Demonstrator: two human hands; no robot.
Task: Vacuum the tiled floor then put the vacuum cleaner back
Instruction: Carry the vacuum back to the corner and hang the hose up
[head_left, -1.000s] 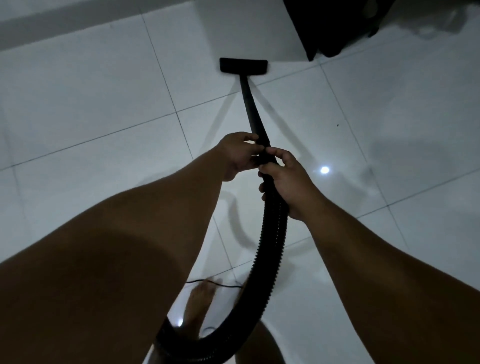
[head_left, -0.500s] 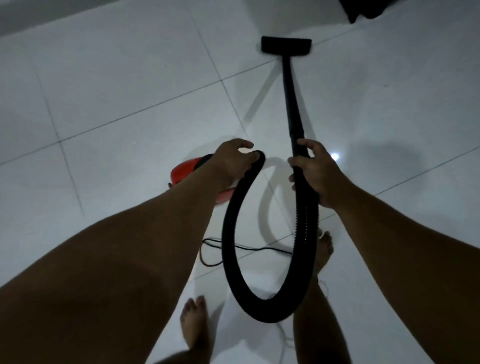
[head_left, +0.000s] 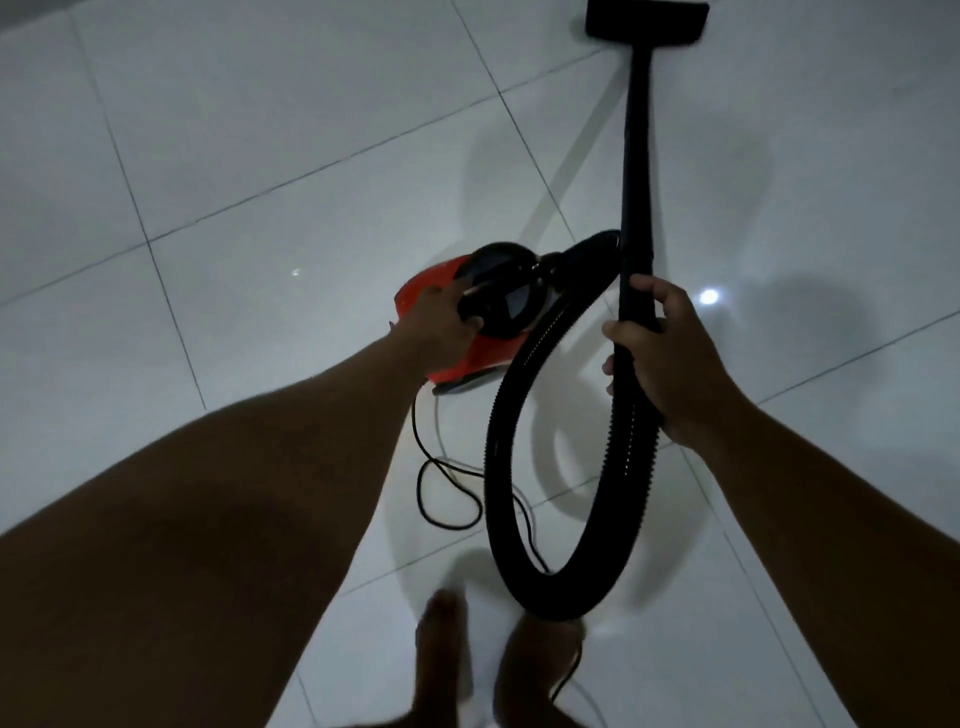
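A red vacuum cleaner body (head_left: 452, 358) with a black top sits on the white tiled floor (head_left: 260, 156) at centre. My left hand (head_left: 434, 322) rests on its black top, fingers curled over the rim. My right hand (head_left: 660, 358) grips the black wand (head_left: 636, 171) where it joins the ribbed hose (head_left: 519, 545). The hose loops down and back up to the body. The floor nozzle (head_left: 647, 21) lies at the top edge, far from me.
A thin black power cord (head_left: 441, 483) coils on the tiles just behind the vacuum body and runs under the hose loop. My bare feet (head_left: 441, 660) stand at the bottom centre. A lamp's reflection glints on the tile right of my right hand.
My left hand let go of the hose and dropped onto the vacuum body's top. The view swung left and down, so the nozzle now sits at the top edge.
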